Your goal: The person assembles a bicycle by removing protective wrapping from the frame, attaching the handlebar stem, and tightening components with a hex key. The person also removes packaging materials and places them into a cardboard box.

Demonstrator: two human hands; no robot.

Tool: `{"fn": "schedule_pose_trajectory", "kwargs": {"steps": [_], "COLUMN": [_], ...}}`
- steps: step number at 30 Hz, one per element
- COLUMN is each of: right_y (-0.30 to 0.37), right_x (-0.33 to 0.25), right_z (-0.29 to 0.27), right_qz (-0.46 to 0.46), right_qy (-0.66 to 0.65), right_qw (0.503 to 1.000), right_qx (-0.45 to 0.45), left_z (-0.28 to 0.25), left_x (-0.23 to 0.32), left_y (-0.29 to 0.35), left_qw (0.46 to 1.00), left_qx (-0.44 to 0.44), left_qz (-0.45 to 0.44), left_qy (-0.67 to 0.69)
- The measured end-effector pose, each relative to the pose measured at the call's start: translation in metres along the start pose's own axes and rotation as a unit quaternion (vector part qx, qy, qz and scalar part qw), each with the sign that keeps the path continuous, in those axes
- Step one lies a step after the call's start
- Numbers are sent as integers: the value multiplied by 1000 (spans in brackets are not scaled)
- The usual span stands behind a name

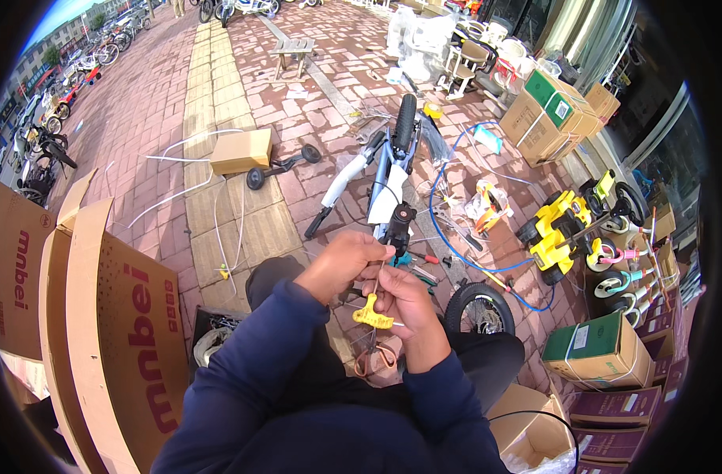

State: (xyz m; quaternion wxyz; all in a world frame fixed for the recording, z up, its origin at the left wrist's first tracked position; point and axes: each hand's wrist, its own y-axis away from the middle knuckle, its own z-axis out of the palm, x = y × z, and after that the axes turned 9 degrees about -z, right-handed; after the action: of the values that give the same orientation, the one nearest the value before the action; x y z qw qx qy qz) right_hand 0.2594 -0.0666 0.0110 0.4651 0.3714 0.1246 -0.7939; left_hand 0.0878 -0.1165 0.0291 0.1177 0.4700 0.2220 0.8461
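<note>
Just in front of me, my left hand (345,265) is closed in a pinch, thumb and fingertips together near the bicycle's black stem-like part (399,225). What it pinches is too small to make out. Close beside it, my right hand (408,302) is curled round a hex wrench with a yellow T-shaped handle (373,314). Part of its thin metal shaft shows below the fingers. The white and pale-blue child's bicycle frame (383,189) lies on the paving, its front wheel (405,122) pointing away from me. Scissors (375,359) with orange handles sit below my hands.
A loose wheel (481,310) stands by my right knee. Training wheels (282,166) lie beside a small cardboard box (241,150). Large cartons (124,332) rise on the left. A blue hose (434,205), a yellow ride-on toy (558,233) and green-topped boxes (594,351) are on the right.
</note>
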Motion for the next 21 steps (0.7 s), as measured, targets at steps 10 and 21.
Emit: {"fn": "schedule_pose_trajectory", "kwargs": {"steps": [10, 21], "right_y": [0, -1], "right_x": [9, 4], "right_z": [0, -8], "right_qz": [0, 20], "right_qy": [-37, -112], "right_qw": [999, 990], "right_qx": [28, -80], "left_z": [-4, 0], "left_x": [5, 10], "left_y": [-3, -2], "left_qw": [993, 987], "left_qx": [36, 50], "left_qz": [6, -9], "left_qy": [-115, -151]}}
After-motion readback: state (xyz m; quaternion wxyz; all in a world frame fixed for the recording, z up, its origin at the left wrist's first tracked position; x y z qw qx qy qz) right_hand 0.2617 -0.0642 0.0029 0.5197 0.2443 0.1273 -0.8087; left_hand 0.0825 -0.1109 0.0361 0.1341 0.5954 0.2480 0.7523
